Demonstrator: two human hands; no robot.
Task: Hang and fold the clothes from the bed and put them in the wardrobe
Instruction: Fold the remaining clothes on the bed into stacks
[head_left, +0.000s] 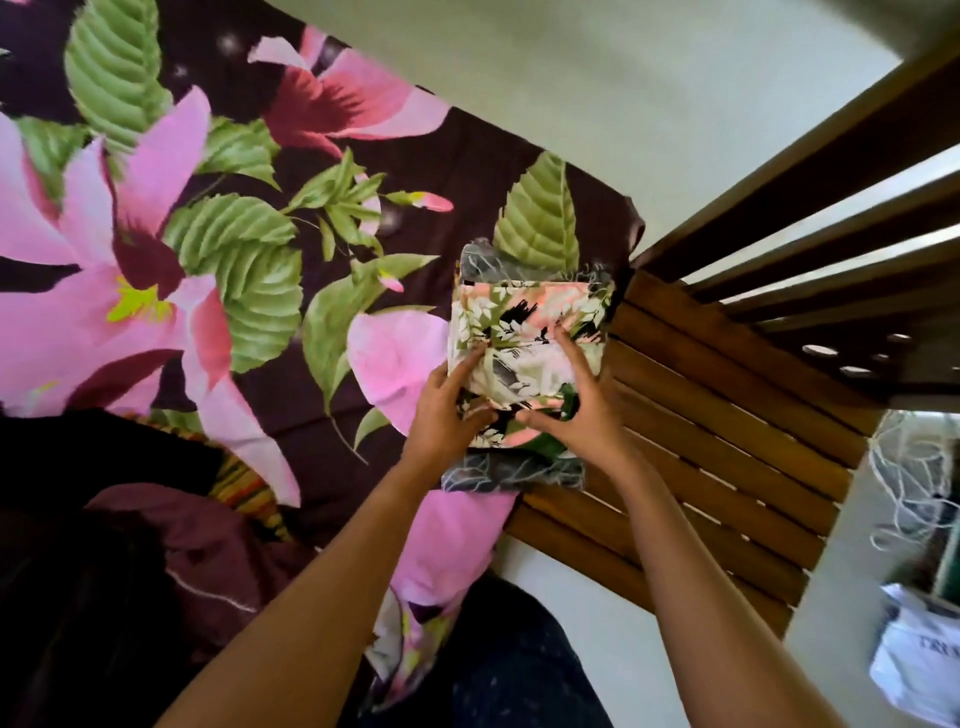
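A folded floral garment (524, 322), peach, green and black, lies on top of a folded grey leaf-print garment (511, 475) at the right edge of the bed (291, 171). My left hand (447, 415) grips the floral garment's left side, thumb on its near edge and fingers on top. Opposite it, my right hand (582, 410) grips the right side, thumb at the near edge and fingers spread over the top. Both arms reach in from below.
The bed has a dark sheet with large pink flowers. A maroon and dark clothes heap (171, 551) with a striped piece (244, 483) lies at lower left. A slatted wooden frame (717, 415) stands right of the stack. A white bag (919, 665) sits at far right.
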